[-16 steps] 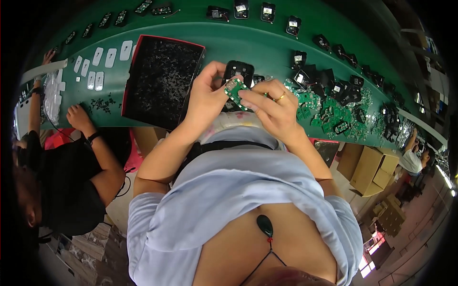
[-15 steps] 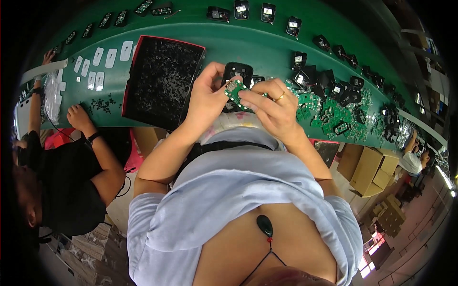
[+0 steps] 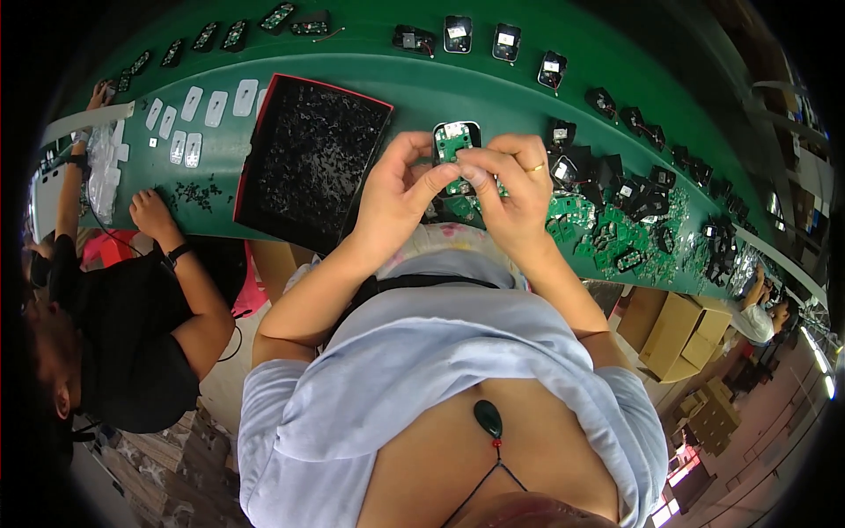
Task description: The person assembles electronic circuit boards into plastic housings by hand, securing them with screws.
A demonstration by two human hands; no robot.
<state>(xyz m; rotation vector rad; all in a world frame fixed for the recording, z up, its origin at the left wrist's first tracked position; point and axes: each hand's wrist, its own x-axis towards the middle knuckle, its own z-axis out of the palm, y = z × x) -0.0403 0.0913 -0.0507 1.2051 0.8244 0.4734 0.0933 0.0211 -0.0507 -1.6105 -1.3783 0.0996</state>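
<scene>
A green circuit board (image 3: 452, 139) lies upright in or against a small black plastic housing (image 3: 476, 132), whose rounded rim shows at the top. My left hand (image 3: 398, 187) is closed round the housing's left side, its thumb on the board's lower part. From the right, my right hand (image 3: 512, 180), with a ring, pinches the board with thumb and forefinger. Whether the board sits fully inside is hidden by my fingers. Beneath my hands more green boards (image 3: 461, 208) lie near the table edge.
Left of me stands a red-rimmed black tray (image 3: 308, 158) of small dark parts. A pile of green boards (image 3: 616, 233) and black housings (image 3: 647, 195) spreads at right. Housings (image 3: 506, 42) line the far green strip. At left, a co-worker's hand (image 3: 151, 213) rests near pale flat covers (image 3: 215, 109).
The circuit board has gone from tilted in front of the housing to upright and lined up with it. My right hand has turned, bringing its thumb and forefinger onto the board.
</scene>
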